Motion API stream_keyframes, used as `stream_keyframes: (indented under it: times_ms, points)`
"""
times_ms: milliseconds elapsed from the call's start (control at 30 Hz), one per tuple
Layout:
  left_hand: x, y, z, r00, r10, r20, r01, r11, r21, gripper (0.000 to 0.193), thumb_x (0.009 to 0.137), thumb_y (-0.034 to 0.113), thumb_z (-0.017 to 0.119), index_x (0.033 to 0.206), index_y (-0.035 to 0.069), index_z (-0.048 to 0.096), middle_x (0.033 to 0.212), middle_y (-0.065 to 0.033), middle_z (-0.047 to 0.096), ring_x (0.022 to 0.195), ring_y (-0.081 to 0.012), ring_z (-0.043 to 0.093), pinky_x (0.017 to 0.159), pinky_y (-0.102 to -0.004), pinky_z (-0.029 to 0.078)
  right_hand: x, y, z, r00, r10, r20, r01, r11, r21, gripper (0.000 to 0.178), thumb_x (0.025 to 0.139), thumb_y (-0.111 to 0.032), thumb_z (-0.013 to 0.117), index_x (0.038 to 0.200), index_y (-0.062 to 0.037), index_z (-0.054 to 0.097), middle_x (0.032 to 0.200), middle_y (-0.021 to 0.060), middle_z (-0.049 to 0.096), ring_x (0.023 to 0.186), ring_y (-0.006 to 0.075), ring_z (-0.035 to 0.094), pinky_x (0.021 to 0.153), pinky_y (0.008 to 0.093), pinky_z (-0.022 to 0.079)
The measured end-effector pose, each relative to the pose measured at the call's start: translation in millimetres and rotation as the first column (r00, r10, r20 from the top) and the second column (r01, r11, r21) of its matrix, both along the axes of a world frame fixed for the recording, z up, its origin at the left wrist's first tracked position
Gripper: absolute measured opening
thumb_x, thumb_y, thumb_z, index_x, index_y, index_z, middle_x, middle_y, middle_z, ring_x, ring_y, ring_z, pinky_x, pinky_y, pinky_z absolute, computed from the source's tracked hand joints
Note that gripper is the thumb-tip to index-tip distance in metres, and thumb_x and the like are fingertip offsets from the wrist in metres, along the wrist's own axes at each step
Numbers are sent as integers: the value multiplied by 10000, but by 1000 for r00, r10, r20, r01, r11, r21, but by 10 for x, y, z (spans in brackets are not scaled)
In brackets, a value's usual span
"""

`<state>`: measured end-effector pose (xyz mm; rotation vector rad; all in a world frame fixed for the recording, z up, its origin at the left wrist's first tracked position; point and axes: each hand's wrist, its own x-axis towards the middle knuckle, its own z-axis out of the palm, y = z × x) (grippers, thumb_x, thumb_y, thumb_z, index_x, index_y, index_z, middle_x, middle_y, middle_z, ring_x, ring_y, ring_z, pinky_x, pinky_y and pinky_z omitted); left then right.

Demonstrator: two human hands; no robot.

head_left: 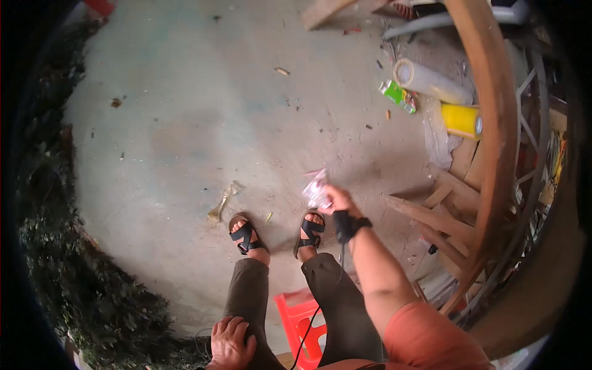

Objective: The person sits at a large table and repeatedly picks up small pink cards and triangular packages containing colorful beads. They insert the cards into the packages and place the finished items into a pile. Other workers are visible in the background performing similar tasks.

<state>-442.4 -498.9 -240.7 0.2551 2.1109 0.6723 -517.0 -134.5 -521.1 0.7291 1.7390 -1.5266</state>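
My right hand [340, 201] reaches out low over the floor, just beyond my right foot. Its fingers are closed on a small clear plastic bag [317, 190] with pinkish and white markings; what it contains is too blurred to make out. A black band with a cable [343, 249] circles that wrist. My left hand [232, 341] lies on my left leg, its fingers stretched over the dark trousers [245, 287] and holding nothing. Past my left sandal [245, 234] lies a crumpled, yellowish see-through strip [226, 198].
A red plastic stool [290, 317] stands between my legs. Dark leafy greenery [92, 277] lines the left side. At right are a curved wooden beam [493, 123], wood pieces [431, 219], a white roll [441, 84], a yellow roll [459, 120] and a green carton [399, 97].
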Motion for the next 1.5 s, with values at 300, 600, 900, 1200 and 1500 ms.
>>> stream_keyframes:
  times_ms: [300, 600, 900, 1200, 1500]
  points:
    - [466, 8, -92, 989, 141, 37, -136, 984, -117, 286, 697, 264, 555, 882, 45, 567, 941, -139, 575, 953, -324, 507, 812, -427, 428, -317, -1866, 1690, 993, 14, 119, 66, 766, -640, 363, 723, -237, 625, 1018, -41, 549, 806, 9, 555, 697, 110, 528, 617, 249, 443]
    - [655, 126, -216, 980, -79, 185, 112, 978, -178, 309, 784, 278, 534, 988, 48, 557, 1064, -166, 554, 959, -326, 532, 772, -438, 429, -825, -1503, 3758, 972, 189, -140, -235, 754, -614, 492, 753, -293, 606, 1148, -43, 452, 977, 5, 507, 841, 111, 468, 752, 247, 390]
    - [-414, 350, 344, 979, -176, -102, 195, 955, 225, 332, 797, 277, 509, 920, -31, 528, 946, -244, 531, 880, -428, 489, 744, -462, 404, -513, -211, 5798, 869, -219, -444, -69, 834, -547, 620, 783, -270, 564, 1320, -69, 329, 1206, 33, 448, 1131, 133, 379, 965, 288, 285]
    - [-1579, 1473, 1624, 958, -173, -230, 242, 916, 320, 359, 795, 249, 495, 1019, -29, 532, 940, -200, 546, 881, -341, 496, 802, -425, 384, 175, 633, 6405, 697, -341, -631, 0, 879, -476, 617, 789, -289, 558, 1321, -83, 323, 1214, 8, 424, 1100, 104, 382, 932, 280, 306]
    - [-2433, 2521, 2361, 921, -225, -319, 328, 889, 319, 370, 816, 266, 458, 1075, 8, 512, 937, -208, 547, 886, -325, 511, 785, -417, 391, 557, 1243, 6883, 467, -554, -689, 325, 832, -449, 599, 790, -195, 548, 1325, -60, 313, 1189, 9, 441, 1037, 98, 422, 889, 282, 348]
